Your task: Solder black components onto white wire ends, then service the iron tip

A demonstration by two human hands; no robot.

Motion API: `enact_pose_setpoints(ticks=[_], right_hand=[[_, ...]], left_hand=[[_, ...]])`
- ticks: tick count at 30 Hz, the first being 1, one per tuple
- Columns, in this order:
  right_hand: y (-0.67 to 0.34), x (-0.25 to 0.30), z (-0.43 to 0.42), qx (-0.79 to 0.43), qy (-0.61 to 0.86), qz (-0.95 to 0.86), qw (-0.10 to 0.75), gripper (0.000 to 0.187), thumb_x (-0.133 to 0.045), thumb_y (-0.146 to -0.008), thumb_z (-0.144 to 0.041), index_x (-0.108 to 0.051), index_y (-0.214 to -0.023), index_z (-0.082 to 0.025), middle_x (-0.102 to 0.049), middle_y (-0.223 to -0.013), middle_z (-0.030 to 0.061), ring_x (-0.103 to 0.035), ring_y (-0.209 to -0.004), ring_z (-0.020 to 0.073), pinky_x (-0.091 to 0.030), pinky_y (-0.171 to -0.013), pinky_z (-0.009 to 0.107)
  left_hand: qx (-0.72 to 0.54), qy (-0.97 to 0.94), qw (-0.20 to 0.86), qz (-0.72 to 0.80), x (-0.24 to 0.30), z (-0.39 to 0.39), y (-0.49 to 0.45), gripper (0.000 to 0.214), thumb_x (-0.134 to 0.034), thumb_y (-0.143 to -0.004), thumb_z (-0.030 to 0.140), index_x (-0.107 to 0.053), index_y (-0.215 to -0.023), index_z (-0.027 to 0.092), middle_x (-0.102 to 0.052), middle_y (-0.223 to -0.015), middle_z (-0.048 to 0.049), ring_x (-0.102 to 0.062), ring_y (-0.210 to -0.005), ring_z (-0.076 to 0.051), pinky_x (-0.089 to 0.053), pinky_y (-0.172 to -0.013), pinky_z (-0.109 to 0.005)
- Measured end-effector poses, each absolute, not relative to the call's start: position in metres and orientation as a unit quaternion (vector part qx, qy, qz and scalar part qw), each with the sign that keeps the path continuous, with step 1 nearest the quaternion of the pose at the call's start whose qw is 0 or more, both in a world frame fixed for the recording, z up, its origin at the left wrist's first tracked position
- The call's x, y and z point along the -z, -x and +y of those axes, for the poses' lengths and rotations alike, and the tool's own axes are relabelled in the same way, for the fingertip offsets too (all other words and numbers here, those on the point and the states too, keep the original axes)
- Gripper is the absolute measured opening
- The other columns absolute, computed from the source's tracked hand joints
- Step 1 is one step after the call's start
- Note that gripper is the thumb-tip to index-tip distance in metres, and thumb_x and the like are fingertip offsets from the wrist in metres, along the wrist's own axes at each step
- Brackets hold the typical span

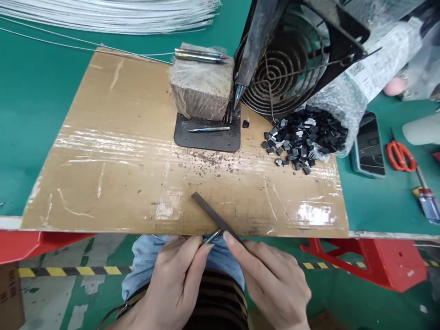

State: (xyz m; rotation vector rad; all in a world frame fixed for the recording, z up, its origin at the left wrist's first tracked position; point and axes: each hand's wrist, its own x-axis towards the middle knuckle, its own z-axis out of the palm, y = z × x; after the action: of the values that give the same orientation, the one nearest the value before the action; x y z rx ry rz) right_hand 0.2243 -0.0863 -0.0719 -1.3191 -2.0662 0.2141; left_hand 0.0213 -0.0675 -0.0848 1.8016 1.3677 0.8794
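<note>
Just below the near edge of the taped cardboard sheet (113, 160), my left hand (175, 284) pinches a thin pointed metal tip (213, 236) between thumb and fingers. My right hand (275, 284) grips a dark flat file (211, 214), index finger stretched along it. The file slants up and left over the cardboard, and the metal tip touches its lower part. A similar metal tip (208, 129) lies on a dark metal plate (206, 137) further back.
A wrapped block (201, 89) carries two metal tips (199, 56). Beside it stand a dark tool with a wire fan guard (278, 68) and a bag spilling small black parts (302, 137). A phone (367, 146), orange scissors (400, 156) and a screwdriver (428, 201) lie right. Wire bundle (113, 16) at the back.
</note>
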Motion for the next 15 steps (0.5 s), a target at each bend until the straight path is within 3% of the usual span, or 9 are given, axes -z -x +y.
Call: enact_pose_setpoints(ticks=[4,12,15], right_hand=[[-0.234,0.066,-0.101,-0.096,0.514,-0.797,0.301,0.031,-0.053,-0.112,-0.006,-0.082,-0.115,-0.016,-0.079,-0.083,0.0034,-0.073,-0.065,0.0102,-0.054,-0.066,0.022],[-0.22,0.069,-0.085,-0.09,0.51,-0.785,0.339,0.034,-0.053,-0.107,0.001,-0.081,-0.12,-0.015,-0.079,-0.083,0.0015,-0.072,-0.065,0.0101,-0.054,-0.065,0.023],[-0.225,0.066,-0.098,-0.094,0.524,-0.779,0.331,0.031,-0.056,-0.108,-0.002,-0.082,-0.116,-0.017,-0.079,-0.083,0.0021,-0.073,-0.064,0.0106,-0.054,-0.063,0.022]], left_hand=[[-0.338,-0.695,0.362,0.522,0.083,-0.067,-0.021,0.032,-0.047,-0.104,0.009,-0.05,-0.076,0.025,-0.06,-0.062,0.005,-0.059,-0.056,-0.014,-0.046,-0.061,-0.026],[-0.327,-0.649,0.428,0.537,0.08,-0.065,-0.023,0.037,-0.047,-0.104,0.01,-0.048,-0.07,0.024,-0.057,-0.06,0.0065,-0.049,-0.05,-0.011,-0.039,-0.05,-0.024],[-0.328,-0.643,0.437,0.536,0.077,-0.064,-0.024,0.035,-0.048,-0.105,0.012,-0.053,-0.072,0.024,-0.059,-0.061,0.0061,-0.051,-0.052,-0.011,-0.042,-0.052,-0.023]])
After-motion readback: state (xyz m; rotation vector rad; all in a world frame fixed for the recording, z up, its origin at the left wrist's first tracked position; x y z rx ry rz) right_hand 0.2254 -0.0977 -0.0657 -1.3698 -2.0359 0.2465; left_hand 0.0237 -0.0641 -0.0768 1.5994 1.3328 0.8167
